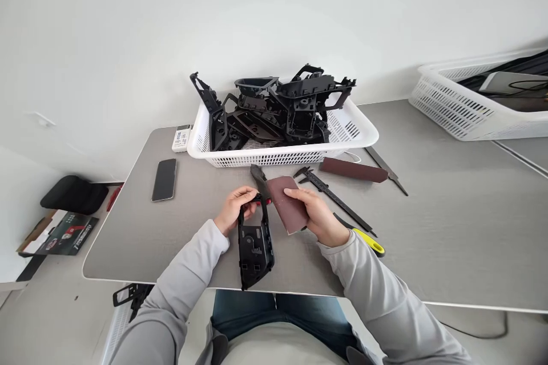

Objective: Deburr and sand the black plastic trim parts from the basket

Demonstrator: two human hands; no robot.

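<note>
Room: white walls all round, bright and plain, seen from the person's own head, looking down.

Table: a long grey desk [432, 222] with a pale rim, the person seated at its near edge, knees in blue jeans [274, 311] showing below.

Left hand: here's the left hand [234, 211], fingers curled over the top end of a black plastic frame [256, 251], gripping it against the tabletop.

Right hand: over to the right hand [314, 211], fingers lying flat across a maroon sandpaper sheet [287, 204], thumb out of sight, the sheet pinched and tilted up towards the frame.

Frame: at 6 o'clock from the hands, lying on the desk, its lower end right at the near edge.

Dark piece: a tapered grey-black item [259, 178] sits at 12 o'clock, just beyond the left hand and touching the sheet; too blurred to say what it is.

Basket: a white plastic basket [278, 154] at 12 o'clock, heaped with more black frames [299, 108].

Nearby: a phone [164, 179] at 10 o'clock, a white remote [182, 138] against the basket's left side.

Tools: a caliper [329, 194] at 2 o'clock, a maroon sanding strip [353, 169] and a file [385, 170] beyond it, a yellow-handled tool [368, 241] at 4 o'clock.
</note>
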